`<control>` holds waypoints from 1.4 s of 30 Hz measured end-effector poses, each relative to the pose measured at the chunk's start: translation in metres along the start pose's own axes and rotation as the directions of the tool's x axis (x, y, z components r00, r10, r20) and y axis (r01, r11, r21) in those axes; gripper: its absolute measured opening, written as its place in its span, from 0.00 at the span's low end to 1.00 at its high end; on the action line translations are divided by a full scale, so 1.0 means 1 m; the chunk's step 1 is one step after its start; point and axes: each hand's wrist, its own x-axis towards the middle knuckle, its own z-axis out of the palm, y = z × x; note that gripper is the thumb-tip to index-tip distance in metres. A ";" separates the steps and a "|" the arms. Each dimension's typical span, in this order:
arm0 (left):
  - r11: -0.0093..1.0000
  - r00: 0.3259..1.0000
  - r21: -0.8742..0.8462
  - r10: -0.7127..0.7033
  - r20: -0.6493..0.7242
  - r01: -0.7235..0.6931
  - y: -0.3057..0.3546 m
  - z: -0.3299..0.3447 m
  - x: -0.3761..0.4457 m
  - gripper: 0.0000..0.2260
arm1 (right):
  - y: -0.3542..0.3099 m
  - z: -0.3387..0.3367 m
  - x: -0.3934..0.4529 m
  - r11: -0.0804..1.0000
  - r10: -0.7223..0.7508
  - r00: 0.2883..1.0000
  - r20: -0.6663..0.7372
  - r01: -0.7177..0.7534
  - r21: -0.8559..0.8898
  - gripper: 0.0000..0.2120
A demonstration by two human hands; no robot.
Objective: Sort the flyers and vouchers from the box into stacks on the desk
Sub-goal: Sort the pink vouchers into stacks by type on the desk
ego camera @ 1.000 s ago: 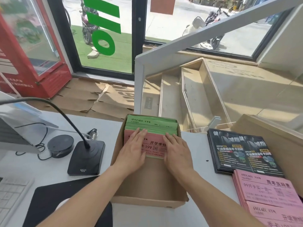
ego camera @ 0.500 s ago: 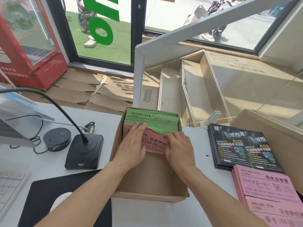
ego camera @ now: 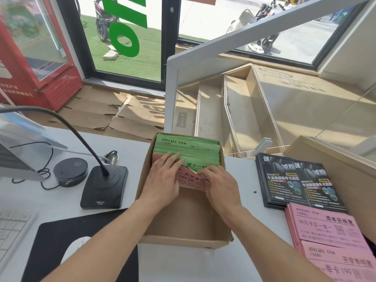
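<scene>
An open cardboard box [ego camera: 183,226] stands on the white desk [ego camera: 50,202]. Its far half holds green vouchers [ego camera: 195,151] with a bundle of pink vouchers [ego camera: 191,183] in front of them. Both hands are inside the box. My left hand [ego camera: 162,180] lies over the left part of the pink bundle, fingers reaching to the green ones. My right hand [ego camera: 219,184] curls its fingers round the pink bundle's right edge, which is lifted. Right of the box lie a stack of black flyers [ego camera: 295,180] and stacks of pink vouchers [ego camera: 329,239].
A desk microphone [ego camera: 103,188] on a black base and a round black puck [ego camera: 70,171] stand left of the box. A keyboard [ego camera: 12,231], white mouse [ego camera: 74,248] and black mat [ego camera: 61,251] lie at front left. A wooden ledge [ego camera: 335,159] rises at the right.
The pink bundle has been tipped up and drawn toward me, uncovering more green vouchers behind it. My right fingers have curled round its right edge.
</scene>
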 end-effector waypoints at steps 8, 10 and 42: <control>1.000 1.000 0.019 0.000 0.025 -0.001 0.001 -0.001 0.000 0.31 | 0.000 0.002 -0.004 0.993 -0.092 0.994 -0.064 0.087 -0.081 0.11; 1.000 0.999 0.018 0.005 0.036 -0.006 0.001 -0.001 -0.001 0.32 | -0.002 0.001 -0.003 0.992 -0.080 0.995 -0.062 0.073 -0.106 0.10; 0.996 0.999 0.091 -0.014 0.048 0.010 0.003 0.002 0.001 0.37 | -0.003 -0.001 -0.002 0.986 -0.068 0.998 -0.017 0.065 -0.153 0.17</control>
